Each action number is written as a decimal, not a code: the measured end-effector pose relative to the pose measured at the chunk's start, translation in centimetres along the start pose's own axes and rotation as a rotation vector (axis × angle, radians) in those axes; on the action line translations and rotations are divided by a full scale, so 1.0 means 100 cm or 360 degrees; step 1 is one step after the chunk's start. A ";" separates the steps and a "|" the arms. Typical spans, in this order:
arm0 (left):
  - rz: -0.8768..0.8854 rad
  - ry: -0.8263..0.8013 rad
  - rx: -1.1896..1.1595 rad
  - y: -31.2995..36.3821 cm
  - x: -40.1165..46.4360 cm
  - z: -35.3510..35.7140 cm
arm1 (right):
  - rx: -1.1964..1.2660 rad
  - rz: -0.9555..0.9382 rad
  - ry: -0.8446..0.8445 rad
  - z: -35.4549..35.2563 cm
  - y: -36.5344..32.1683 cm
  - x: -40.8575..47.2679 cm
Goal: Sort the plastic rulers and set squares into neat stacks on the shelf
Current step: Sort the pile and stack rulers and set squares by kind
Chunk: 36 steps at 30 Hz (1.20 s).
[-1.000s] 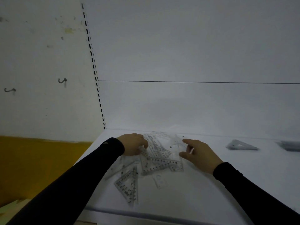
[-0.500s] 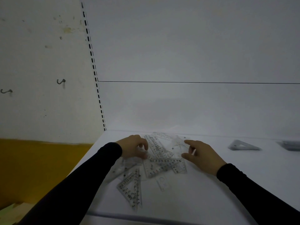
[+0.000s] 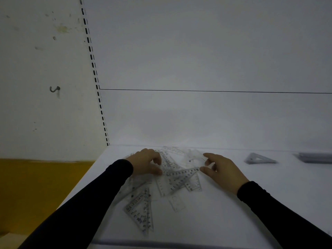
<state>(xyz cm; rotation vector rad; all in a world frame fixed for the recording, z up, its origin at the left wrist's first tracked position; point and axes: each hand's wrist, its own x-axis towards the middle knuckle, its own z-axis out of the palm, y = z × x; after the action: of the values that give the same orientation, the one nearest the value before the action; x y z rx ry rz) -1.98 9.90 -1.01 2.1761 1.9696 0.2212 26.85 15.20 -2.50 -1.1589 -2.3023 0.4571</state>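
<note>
Shelf [image 3: 224,212] w/ loose pile of clear rulers & set squares [image 3: 172,178]. Left hand [image 3: 145,163] curled, pinching ruler end; right hand [image 3: 222,169] fingers loosely apart, grip unclear.

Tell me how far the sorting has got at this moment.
Early. Done: a set-square stack and a ruler stack lie far right on the shelf. In hand: left hand and right hand work the jumbled pile. Left: that pile, including the near set square.
</note>
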 end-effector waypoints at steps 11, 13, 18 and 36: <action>0.0099 0.0157 0.0102 0.017 0.006 0.007 | 0.0021 0.0046 0.0150 -0.012 0.007 -0.005; 0.0096 0.0195 0.0015 0.017 0.006 0.007 | 0.0013 0.0051 0.0166 -0.013 0.008 -0.008; 0.0050 0.0379 -0.0272 0.025 0.004 0.000 | 0.0000 0.0062 0.0266 -0.018 0.012 -0.017; 0.0299 0.0449 -0.0231 0.084 0.020 0.025 | -0.0153 0.0240 0.0560 -0.056 0.049 -0.103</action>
<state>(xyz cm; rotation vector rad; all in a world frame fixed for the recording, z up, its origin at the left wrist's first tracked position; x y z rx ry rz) 6.92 10.95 -1.44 2.3387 1.8099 0.7124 38.44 10.05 -3.51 -1.3470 -1.9604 0.1786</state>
